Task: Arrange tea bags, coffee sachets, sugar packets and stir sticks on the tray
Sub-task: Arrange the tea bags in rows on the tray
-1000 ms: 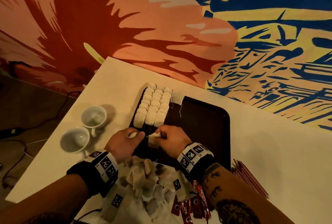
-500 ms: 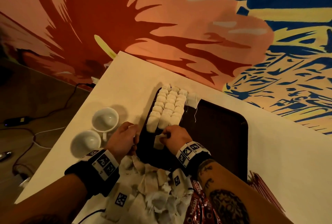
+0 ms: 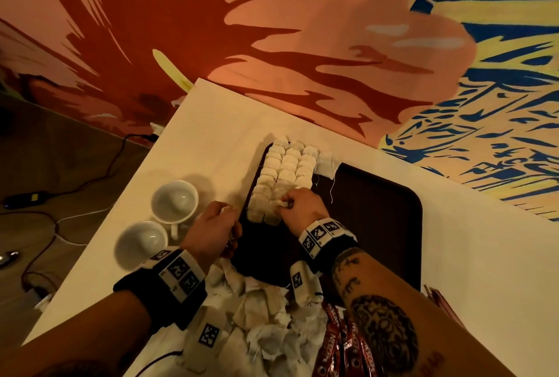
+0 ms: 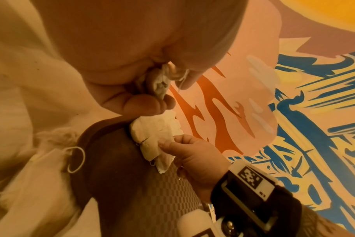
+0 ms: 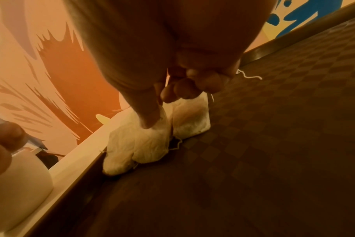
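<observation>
A dark brown tray (image 3: 378, 219) lies on the cream table. Three rows of tea bags (image 3: 287, 171) fill its far-left part. My right hand (image 3: 282, 205) is at the near end of those rows. Its thumb and curled fingers pinch a tea bag (image 5: 144, 144) that rests on the tray beside the last one (image 5: 191, 118). My left hand (image 3: 225, 213) hovers at the tray's left rim, and its fingers curl round a crumpled tea bag (image 4: 160, 83). A heap of loose tea bags (image 3: 260, 316) lies under my wrists, with red coffee sachets (image 3: 341, 346) beside it.
Two white cups (image 3: 174, 201) (image 3: 140, 243) stand left of the tray, close to my left hand. Red stir sticks (image 3: 438, 301) lie past my right forearm. The table (image 3: 484, 270) meets a painted wall behind. Cables run across the floor at left.
My right hand has carried its tea bag away from me, down to the near end of the rows. My left hand stays at the tray's left rim with its tea bag.
</observation>
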Demonstrator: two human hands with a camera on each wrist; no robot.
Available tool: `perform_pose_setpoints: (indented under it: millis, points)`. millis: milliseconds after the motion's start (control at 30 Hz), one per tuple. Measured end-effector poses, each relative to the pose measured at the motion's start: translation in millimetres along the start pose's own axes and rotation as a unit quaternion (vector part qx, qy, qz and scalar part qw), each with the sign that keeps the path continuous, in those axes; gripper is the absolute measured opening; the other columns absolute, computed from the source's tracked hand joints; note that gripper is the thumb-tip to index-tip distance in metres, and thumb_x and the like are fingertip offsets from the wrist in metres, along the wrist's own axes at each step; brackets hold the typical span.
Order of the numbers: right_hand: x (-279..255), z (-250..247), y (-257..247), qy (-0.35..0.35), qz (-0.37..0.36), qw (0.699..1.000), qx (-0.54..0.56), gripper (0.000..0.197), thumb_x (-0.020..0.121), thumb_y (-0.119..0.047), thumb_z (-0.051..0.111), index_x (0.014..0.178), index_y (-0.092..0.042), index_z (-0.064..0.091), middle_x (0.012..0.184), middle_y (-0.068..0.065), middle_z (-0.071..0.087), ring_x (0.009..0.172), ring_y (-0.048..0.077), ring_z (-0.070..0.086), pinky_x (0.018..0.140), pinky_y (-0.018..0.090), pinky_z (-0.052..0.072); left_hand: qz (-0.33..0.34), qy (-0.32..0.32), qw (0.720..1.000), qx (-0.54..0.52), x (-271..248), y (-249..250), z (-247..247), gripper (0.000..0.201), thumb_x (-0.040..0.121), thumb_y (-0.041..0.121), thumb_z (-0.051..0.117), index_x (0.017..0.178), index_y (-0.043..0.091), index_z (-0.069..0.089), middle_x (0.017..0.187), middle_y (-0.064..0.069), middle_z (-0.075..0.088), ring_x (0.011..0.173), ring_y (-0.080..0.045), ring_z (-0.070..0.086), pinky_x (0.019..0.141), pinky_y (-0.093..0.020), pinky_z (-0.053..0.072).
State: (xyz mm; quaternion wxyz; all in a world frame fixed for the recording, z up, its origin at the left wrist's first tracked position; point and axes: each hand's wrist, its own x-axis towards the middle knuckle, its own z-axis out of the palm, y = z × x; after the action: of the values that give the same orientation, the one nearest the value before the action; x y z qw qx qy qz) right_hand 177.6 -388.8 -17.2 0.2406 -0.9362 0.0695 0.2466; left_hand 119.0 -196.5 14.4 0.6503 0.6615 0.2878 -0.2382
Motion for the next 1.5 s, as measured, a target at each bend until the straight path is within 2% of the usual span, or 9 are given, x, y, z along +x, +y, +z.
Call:
perform_pose_setpoints:
  millis: [367,500,633,767,900,1033,1133,1333,1500]
  points:
    - [-4,-16,-4,0.049,0.011,0.995,0.083,0.044,0.078,-0.04,0.08,0.115,-0.028,0.059,0.11,-0.004,0.058,0.099,0.015,0.061,0.087,0.033,0.055,-0.037,-0.037,0.998,-0.036,-5,2,7,0.025,0.099,0.033,0.044,0.097,0.011,0.055,0.07,-0.008,0.067,0.06,-0.023,0.054,0.058,-0.031,0.044]
    - [-33,-26,-17,0.071,-0.084,0.981,0.158,0.023,0.086,-0.038,0.074,0.106,-0.032,0.062,0.097,-0.008,0.058,0.081,0.007,0.057,0.074,0.025,0.046,-0.074,-0.084,0.986,-0.124,-14,9,14,0.046,0.101,0.052,0.037,0.087,0.014,0.059,0.067,-0.009,0.062,0.051,-0.021,0.049,0.053,-0.026,0.037]
    - [-68,-32,-26,-0.003,-0.207,0.965,0.163,0.022,0.079,-0.034,0.081,0.097,-0.036,0.068,0.101,-0.013,0.058,0.093,0.008,0.057,0.087,0.025,0.048,-0.09,-0.124,0.977,-0.146,-19,11,24,0.076,0.094,0.074,0.016,0.091,0.014,0.063,0.072,-0.011,0.061,0.053,-0.021,0.049,0.056,-0.025,0.036]
    - [-86,-28,-23,-0.045,-0.24,0.963,0.112,0.05,0.07,-0.042,0.085,0.116,-0.039,0.066,0.113,-0.014,0.054,0.112,0.008,0.049,0.101,0.03,0.044,-0.098,-0.171,0.968,-0.153,-30,9,35,0.092,0.086,0.083,0.008,0.117,0.017,0.065,0.099,-0.007,0.07,0.067,-0.019,0.055,0.058,-0.026,0.036]
    - [-106,-27,-16,-0.023,-0.258,0.962,0.091,0.052,0.076,-0.039,0.083,0.125,-0.038,0.064,0.121,-0.012,0.055,0.12,0.011,0.044,0.105,0.027,0.038,-0.1,-0.208,0.964,-0.132,-42,7,46,0.092,0.079,0.089,0.005,0.133,0.036,0.056,0.124,0.0,0.069,0.116,-0.025,0.062,0.073,-0.035,0.045]
    - [-116,-28,-5,0.033,-0.276,0.954,0.116,0.021,0.096,-0.029,0.063,0.115,-0.026,0.072,0.114,-0.007,0.069,0.11,0.009,0.059,0.1,0.03,0.046,-0.061,-0.222,0.964,-0.134,-55,6,55,0.089,0.084,0.084,0.002,0.13,0.032,0.058,0.121,-0.005,0.068,0.084,-0.022,0.065,0.062,-0.029,0.042]
    - [-118,-30,2,0.042,-0.203,0.961,0.183,0.018,0.099,-0.028,0.058,0.105,-0.03,0.075,0.1,-0.013,0.073,0.089,0.0,0.067,0.088,0.026,0.054,-0.033,-0.226,0.968,-0.107,-59,1,58,0.082,0.089,0.079,0.011,0.121,0.023,0.061,0.086,-0.013,0.06,0.059,-0.02,0.048,0.052,-0.027,0.038]
    - [-120,-40,14,0.068,-0.181,0.955,0.223,0.015,0.097,-0.025,0.063,0.105,-0.025,0.076,0.102,-0.014,0.072,0.097,0.0,0.066,0.087,0.015,0.049,0.056,-0.201,0.976,-0.063,-67,-10,58,0.028,0.09,0.048,0.062,0.093,0.021,0.064,0.074,-0.005,0.056,0.056,-0.016,0.048,0.05,-0.027,0.04]
    - [-119,-47,22,0.072,-0.167,0.946,0.269,0.016,0.089,-0.032,0.074,0.105,-0.033,0.071,0.104,-0.012,0.073,0.096,0.0,0.067,0.085,0.019,0.052,0.137,-0.143,0.979,0.054,-67,-14,63,0.015,0.099,0.024,0.058,0.087,0.015,0.061,0.07,-0.003,0.058,0.053,-0.011,0.047,0.047,-0.026,0.042]
